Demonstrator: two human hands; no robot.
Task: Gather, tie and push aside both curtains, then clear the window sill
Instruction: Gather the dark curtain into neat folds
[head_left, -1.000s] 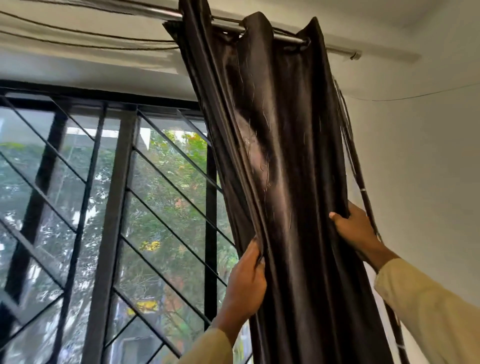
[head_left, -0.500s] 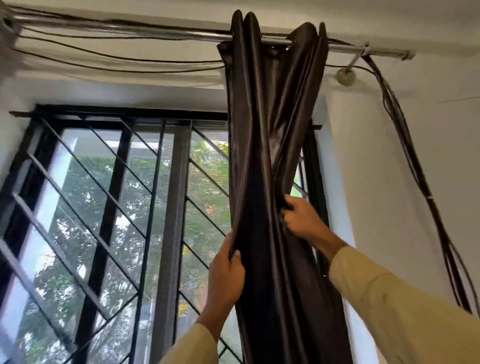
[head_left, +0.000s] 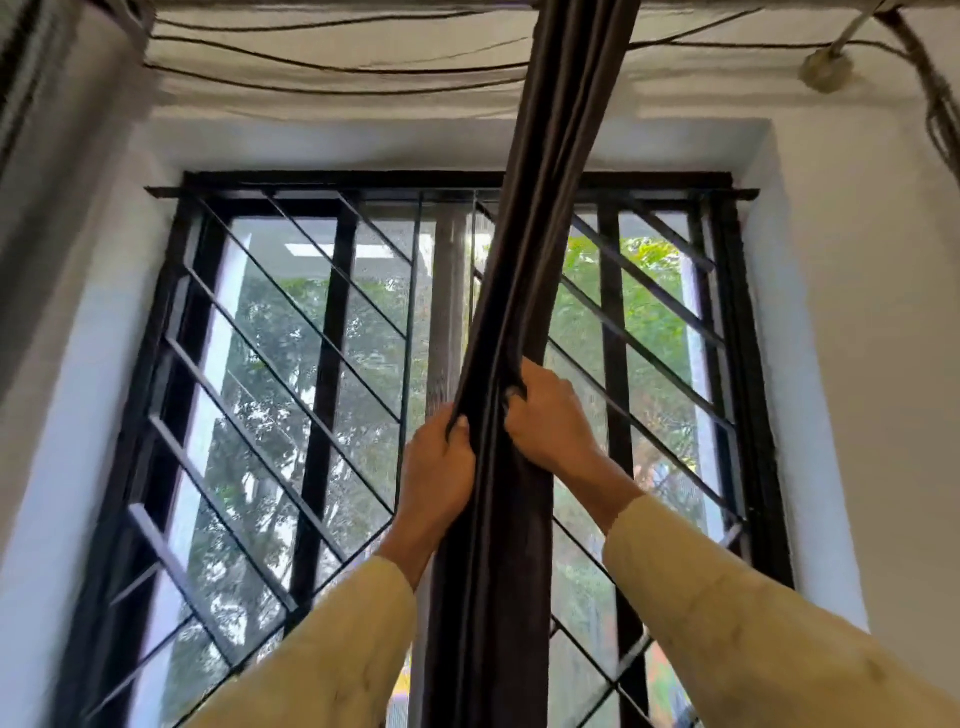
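A dark brown satin curtain (head_left: 540, 218) hangs from above, bunched into a narrow column in front of the middle of the window. My left hand (head_left: 439, 467) grips its left edge at chest height, thumb pressed into the folds. My right hand (head_left: 545, 415) grips the right side slightly higher, fingers curled into the cloth. Both hands squeeze the fabric together between them. A second curtain (head_left: 31, 156), grey and blurred, hangs at the far left edge. The window sill is out of view below.
Behind the curtain stands a black window frame (head_left: 457, 182) with diagonal metal grille bars (head_left: 291, 332) and trees outside. Loose cables (head_left: 332, 67) sag along the wall above. A cable bundle (head_left: 940, 109) runs down the right wall beside a round wall fitting (head_left: 826, 70).
The curtain went from spread wide to a tight narrow bundle as my hands closed toward each other. The view dropped and shifted right to left, so the whole window now shows.
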